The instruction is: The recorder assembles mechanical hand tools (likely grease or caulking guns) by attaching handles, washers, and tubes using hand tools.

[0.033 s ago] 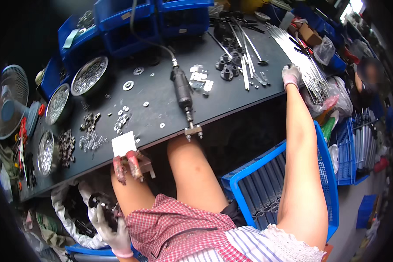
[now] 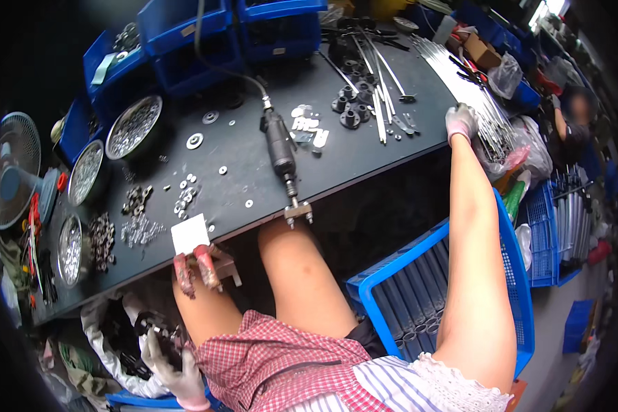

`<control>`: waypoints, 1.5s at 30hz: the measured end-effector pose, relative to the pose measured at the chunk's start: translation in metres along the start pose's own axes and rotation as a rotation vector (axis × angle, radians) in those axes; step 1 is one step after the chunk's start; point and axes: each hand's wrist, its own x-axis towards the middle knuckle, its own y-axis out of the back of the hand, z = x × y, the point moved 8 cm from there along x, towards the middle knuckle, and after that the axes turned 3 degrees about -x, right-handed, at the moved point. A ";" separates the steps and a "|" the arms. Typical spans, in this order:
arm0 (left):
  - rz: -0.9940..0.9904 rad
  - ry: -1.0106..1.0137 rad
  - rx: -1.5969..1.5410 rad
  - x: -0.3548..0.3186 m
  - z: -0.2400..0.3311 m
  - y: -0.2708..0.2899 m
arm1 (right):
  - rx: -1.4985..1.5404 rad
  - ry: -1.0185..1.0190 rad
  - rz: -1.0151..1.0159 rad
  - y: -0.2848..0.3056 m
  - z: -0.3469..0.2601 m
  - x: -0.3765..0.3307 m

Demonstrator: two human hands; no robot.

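Beside right hand (image 2: 461,121), silver rods (image 2: 489,118), at left hand (image 2: 180,379), dark parts (image 2: 159,324)

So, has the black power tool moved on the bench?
No, no visible shift either way: against the bench's front edge, the power tool still lies with its metal end overhanging at the same spot.

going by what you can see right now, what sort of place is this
Probably an assembly workshop: a power tool, piles of small metal parts and a bundle of rods lie on a dark workbench.
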 end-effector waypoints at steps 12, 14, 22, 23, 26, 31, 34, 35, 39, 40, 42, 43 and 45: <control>0.133 0.615 -0.499 0.054 0.003 -0.015 | -0.446 -0.081 -0.191 -0.057 0.125 0.070; 0.140 0.553 -0.508 0.056 -0.001 -0.015 | -0.423 -0.110 -0.147 -0.062 0.123 0.083; 0.228 0.613 -0.629 0.053 -0.012 -0.018 | -0.357 0.022 -0.036 -0.080 0.112 0.120; 0.235 0.610 -0.631 0.047 -0.032 -0.016 | -0.375 0.061 -0.096 -0.086 0.114 0.120; 0.028 -0.007 0.208 0.047 -0.013 -0.008 | -0.416 0.111 -0.128 -0.064 0.084 0.095; 0.024 0.009 0.142 0.048 -0.016 -0.010 | -0.345 0.091 -0.206 -0.067 0.082 0.090; 0.040 0.014 0.059 0.052 -0.017 -0.012 | -0.509 0.234 -0.236 -0.078 0.081 0.078; 0.039 0.013 0.061 0.053 -0.018 -0.012 | -0.699 0.371 -0.329 -0.079 0.067 0.059; 0.072 0.054 0.130 0.048 -0.012 0.006 | -0.416 0.386 -0.436 -0.014 0.000 -0.024; 0.056 0.045 0.102 0.051 -0.017 -0.005 | -0.477 0.424 -0.508 0.001 0.008 -0.040; 0.071 0.023 0.085 0.049 -0.018 -0.006 | -0.370 0.360 -0.550 0.004 0.008 -0.063; 0.072 0.022 0.092 0.049 -0.018 -0.006 | -0.424 0.524 -0.587 0.017 -0.008 -0.088; 0.064 -0.009 0.105 0.047 -0.012 -0.006 | -0.442 0.367 -0.565 0.006 0.001 -0.097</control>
